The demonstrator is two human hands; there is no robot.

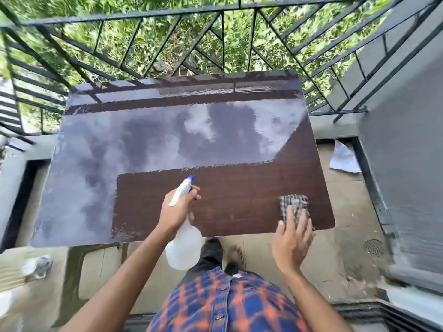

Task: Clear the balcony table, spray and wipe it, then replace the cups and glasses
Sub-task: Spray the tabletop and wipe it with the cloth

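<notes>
The left hand [176, 212] gripped the light-looking plastic spray bottle [183, 250] by its neck. The right hand [291, 238], fingers [289, 219] flat, pressed a soft checked cloth [293, 203] onto the wet, probably slippery table [227, 207], near its right corner.

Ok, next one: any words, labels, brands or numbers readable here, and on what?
None: no text can be read in this frame.
The spray bottle is plain white, with no label showing.
The paper on the floor is too blurred to show any print.
The checked cloth has a pattern only.
</notes>
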